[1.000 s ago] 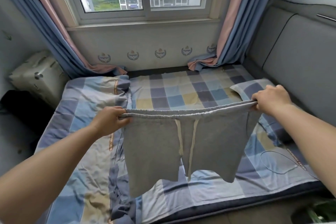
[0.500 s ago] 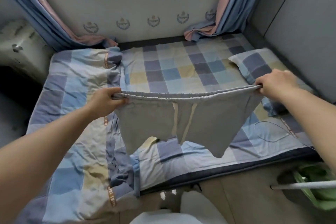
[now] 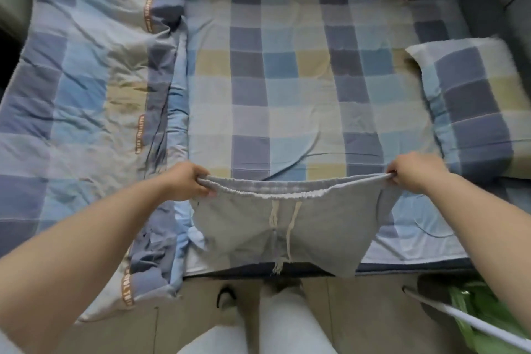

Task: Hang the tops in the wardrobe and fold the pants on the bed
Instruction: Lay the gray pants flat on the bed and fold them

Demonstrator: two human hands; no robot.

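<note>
The grey shorts (image 3: pixel 275 227) hang spread over the near edge of the bed (image 3: pixel 287 89), legs dangling toward the floor. The left hand (image 3: pixel 186 181) and right hand (image 3: pixel 413 172) each pinch one end of the waistband, fingers curled round the fabric, pulling it taut between them. Beyond lie a folded quilt (image 3: pixel 86 80) at left and a pillow (image 3: pixel 477 100) at right.

matt grey knit shorts (image 3: pixel 275 227) (cotton-like drawcords)
</note>
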